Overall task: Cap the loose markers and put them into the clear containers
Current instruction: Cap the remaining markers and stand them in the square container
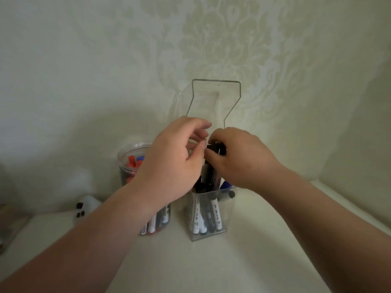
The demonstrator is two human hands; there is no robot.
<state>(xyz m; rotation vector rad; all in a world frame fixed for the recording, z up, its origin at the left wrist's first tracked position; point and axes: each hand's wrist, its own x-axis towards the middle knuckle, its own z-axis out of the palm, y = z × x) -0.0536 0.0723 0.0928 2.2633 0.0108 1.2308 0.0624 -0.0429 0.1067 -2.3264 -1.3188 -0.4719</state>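
I had my right hand (239,159) curled round the black marker (217,149), upright over the square clear container (226,216) to drop among the others, my left hand (177,159) curved alongside, hold unclear.

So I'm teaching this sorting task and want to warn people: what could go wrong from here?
The right hand grips a black marker standing in the tall square clear plastic container; a sideways push could tip that narrow container. The left forearm crosses in front of the round clear jar and might knock it.
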